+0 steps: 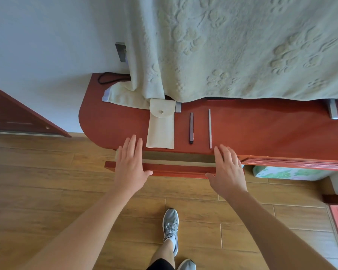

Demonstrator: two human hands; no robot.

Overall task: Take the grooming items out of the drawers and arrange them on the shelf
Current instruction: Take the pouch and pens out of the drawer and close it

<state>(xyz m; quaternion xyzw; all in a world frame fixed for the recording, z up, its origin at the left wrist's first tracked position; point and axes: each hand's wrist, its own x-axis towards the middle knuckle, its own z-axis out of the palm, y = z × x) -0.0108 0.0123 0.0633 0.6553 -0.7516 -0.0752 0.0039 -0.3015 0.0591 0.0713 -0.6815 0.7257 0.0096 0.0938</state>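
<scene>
Looking down from the head view onto a red-brown wooden shelf (113, 117) with a rounded left end, set against a pale wall. Laid out on it in a row, each lengthwise away from the camera: a cream cloth pouch (161, 127) with a buttoned flap, to its right a dark slim stick-like tool (191, 127), then a thin grey metal file (210, 128), all three apart from one another and near the front edge. Just under that edge, a drawer (176, 169) standing out only a little, a narrow strip of its inside showing. Left hand (132, 164) lying flat over the drawer's left end, fingers (134, 145) straight and close together, tips reaching past the shelf's front edge just beside the pouch's near left corner, thumb spread along the drawer front, holding nothing. Right hand (227, 169) likewise flat over the drawer's right end, fingers (225, 152) straight and slightly spread, tips near the file's near end, thumb out to the left, gripping nothing. Behind the items, a pale green patterned towel (242, 45) draped over something large, a fold of it resting on the shelf behind the pouch; a black cord (109, 77) looped at the back left corner; a metal foot (333, 110) poking out below the hem at the right. Below, wooden floor (47, 182) and a grey sneaker (171, 225).
</scene>
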